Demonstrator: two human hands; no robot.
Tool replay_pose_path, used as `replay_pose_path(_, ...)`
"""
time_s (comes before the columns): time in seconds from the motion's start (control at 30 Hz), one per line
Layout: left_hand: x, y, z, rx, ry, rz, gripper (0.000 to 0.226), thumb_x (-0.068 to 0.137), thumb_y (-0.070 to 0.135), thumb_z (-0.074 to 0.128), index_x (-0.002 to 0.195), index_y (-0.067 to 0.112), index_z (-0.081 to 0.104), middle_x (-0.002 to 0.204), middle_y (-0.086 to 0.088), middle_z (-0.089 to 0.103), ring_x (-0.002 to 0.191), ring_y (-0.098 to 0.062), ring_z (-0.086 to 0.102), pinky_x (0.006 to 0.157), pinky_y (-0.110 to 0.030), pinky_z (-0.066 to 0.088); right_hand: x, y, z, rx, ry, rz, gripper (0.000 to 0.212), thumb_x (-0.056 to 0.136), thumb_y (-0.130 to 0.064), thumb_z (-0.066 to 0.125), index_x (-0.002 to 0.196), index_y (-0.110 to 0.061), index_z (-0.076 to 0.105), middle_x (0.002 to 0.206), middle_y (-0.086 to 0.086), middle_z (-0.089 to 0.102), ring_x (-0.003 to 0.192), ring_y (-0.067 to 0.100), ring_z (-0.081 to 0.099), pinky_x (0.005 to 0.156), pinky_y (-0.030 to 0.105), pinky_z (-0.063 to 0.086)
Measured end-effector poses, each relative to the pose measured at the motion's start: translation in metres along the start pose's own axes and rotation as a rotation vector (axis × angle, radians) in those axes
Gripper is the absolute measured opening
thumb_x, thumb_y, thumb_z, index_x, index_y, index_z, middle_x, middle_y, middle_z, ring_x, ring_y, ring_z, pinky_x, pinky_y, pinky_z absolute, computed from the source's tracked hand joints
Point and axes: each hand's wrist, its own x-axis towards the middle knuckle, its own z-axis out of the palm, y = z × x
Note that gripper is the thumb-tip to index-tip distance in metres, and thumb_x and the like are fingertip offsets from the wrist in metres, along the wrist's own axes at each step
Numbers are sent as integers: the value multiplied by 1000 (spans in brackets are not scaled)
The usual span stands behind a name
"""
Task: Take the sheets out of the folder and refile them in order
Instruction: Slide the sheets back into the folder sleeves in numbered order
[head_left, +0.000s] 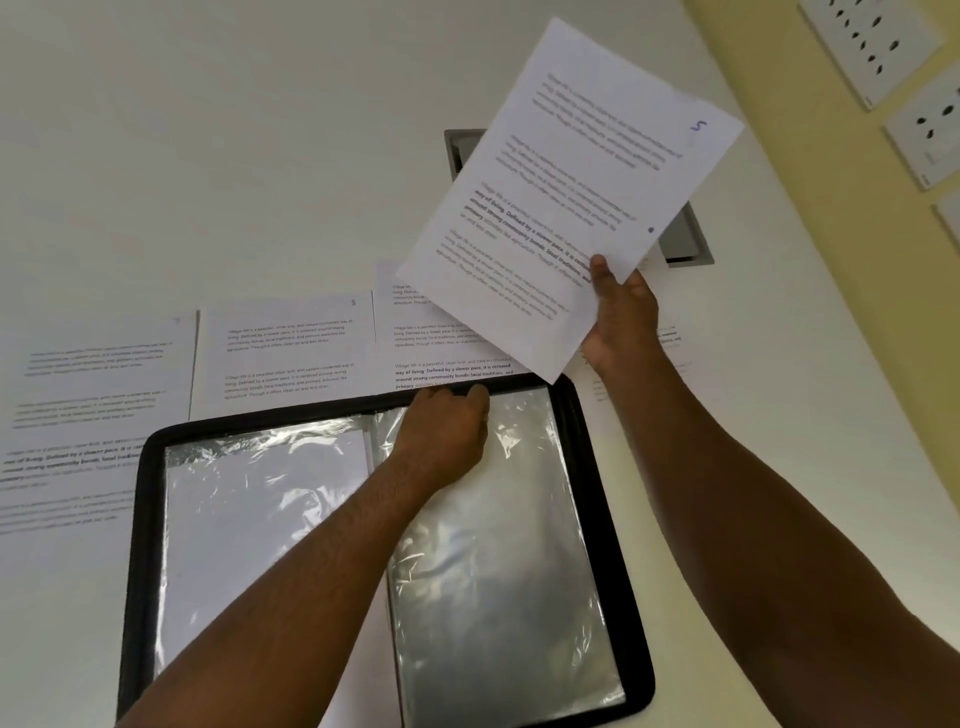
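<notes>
An open black folder (602, 493) with clear plastic sleeves lies on the white table. Its left sleeve (249, 509) shows a white sheet inside. The right sleeve (498, 571) looks dark. My left hand (447, 431) grips the top edge of the right sleeve near the spine, fingers curled over it. My right hand (621, 317) pinches the lower corner of a printed sheet (566, 187) and holds it in the air above the folder's far right corner. Three printed sheets, left (88, 415), middle (285, 353) and right (441, 338), lie in a row beyond the folder.
A grey recessed cable box (680, 239) sits in the table behind the raised sheet. Another sheet (670, 358) lies partly hidden under my right arm. White socket plates (872, 47) are on the yellow wall at the right.
</notes>
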Motion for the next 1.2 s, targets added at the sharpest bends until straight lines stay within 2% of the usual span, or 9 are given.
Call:
replay_pose_path(0.13, 2, -2, 0, -12, 1, -18, 11, 93, 24, 48, 92, 19, 57, 76, -1, 66, 72, -28, 60, 70, -34, 34, 11, 17, 19, 37, -59, 29, 15, 90, -9, 67, 102, -18, 67, 112, 11, 70, 104, 29, 67, 87, 47, 56)
replay_pose_path(0.23, 0, -4, 0, -48, 51, -54, 12, 91, 24, 53, 85, 19, 62, 71, 1, 66, 69, -27, 61, 62, -32, 38, 17, 32, 28, 16, -106, 69, 15, 89, -9, 68, 100, -19, 68, 112, 10, 71, 103, 29, 67, 89, 49, 55)
replay_pose_path(0.4, -3, -5, 1, -150, 34, -141, 17, 96, 33, 50, 103, 27, 64, 94, 6, 66, 91, -19, 59, 65, -31, 48, 31, 53, 26, -20, -204, 142, 22, 89, -8, 66, 110, -14, 66, 113, 10, 70, 103, 27, 66, 89, 48, 54)
replay_pose_path(0.5, -5, -6, 1, -179, 33, -165, 18, 97, 34, 51, 106, 27, 65, 97, 6, 67, 92, -18, 61, 68, -33, 51, 35, 62, 17, -58, -290, 179, 25, 90, -6, 65, 115, -11, 64, 114, 10, 69, 102, 25, 66, 88, 46, 55)
replay_pose_path(0.57, -5, -7, 2, -192, 39, -166, 20, 97, 34, 51, 108, 26, 66, 97, 5, 69, 89, -19, 63, 68, -34, 52, 38, 67, 11, -92, -319, 208, 25, 90, -6, 64, 114, -12, 64, 115, 10, 68, 103, 26, 66, 91, 48, 53)
replay_pose_path(0.7, -4, -9, 4, -205, 18, -182, 21, 98, 34, 48, 109, 26, 65, 94, 4, 69, 85, -19, 63, 67, -34, 51, 43, 73, 3, -105, -343, 232, 26, 90, -6, 64, 115, -12, 65, 119, 13, 67, 109, 30, 64, 96, 51, 50)
replay_pose_path(0.93, -3, -8, 3, -201, 17, -201, 20, 98, 34, 48, 106, 27, 65, 87, 5, 68, 79, -18, 63, 65, -32, 50, 46, 73, -2, -254, -369, 217, 24, 87, -7, 68, 111, -11, 66, 116, 13, 69, 108, 31, 65, 93, 49, 53)
replay_pose_path(1.07, -3, -9, -2, -221, -10, -227, 22, 97, 37, 50, 113, 28, 63, 88, 7, 66, 82, -17, 62, 65, -27, 40, 47, 68, -7, -355, -398, 212, 23, 88, -10, 69, 110, -16, 67, 112, 8, 71, 103, 27, 68, 85, 46, 56)
replay_pose_path(1.2, -7, -22, -10, -269, -90, -248, 34, 91, 43, 59, 121, 29, 54, 73, 13, 58, 70, -10, 56, 61, -25, 39, 49, 64, -9, -415, -423, 203, 21, 88, -11, 69, 107, -19, 67, 107, 2, 72, 97, 20, 69, 78, 41, 58)
